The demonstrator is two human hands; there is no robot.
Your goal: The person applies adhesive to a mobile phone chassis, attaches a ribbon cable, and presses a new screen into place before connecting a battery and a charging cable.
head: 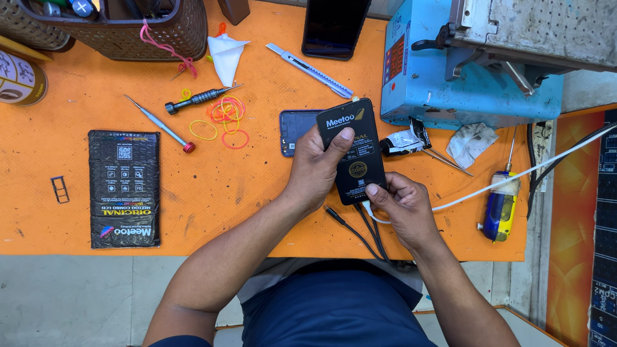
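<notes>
From my remote seat I see 2 hands meet over the near middle of the orange worktop [257, 212], both clamped on 1 flat black rectangular phone display panel with a gold round sticker [353, 151]. The panel is held just above the mat, its long axis running near to far and leaning slightly left at the far end. The left hand [315, 170] wraps the panel's left edge from the side, thumb pressed across its face near the far end. The right hand [402, 209] pinches the near end, where a white cable [514, 177] meets the panel and trails off right. The right hand is the nearer of the 2 to that joint; the left holds farther up.

Several black leads [360, 234] run near and drop off the worktop's near edge between the forearms.

Just beyond the panel, partly hidden by it, lies a dark blue phone back shell [294, 128]. To the far right stands a blue machine housing [463, 90]. Well to the left lies a black foil pouch [124, 188], and between it and the hands are loose coloured rubber bands [225, 119], a black-handled screwdriver [196, 98] and a slim grey precision screwdriver with a red cap [160, 125].
</notes>
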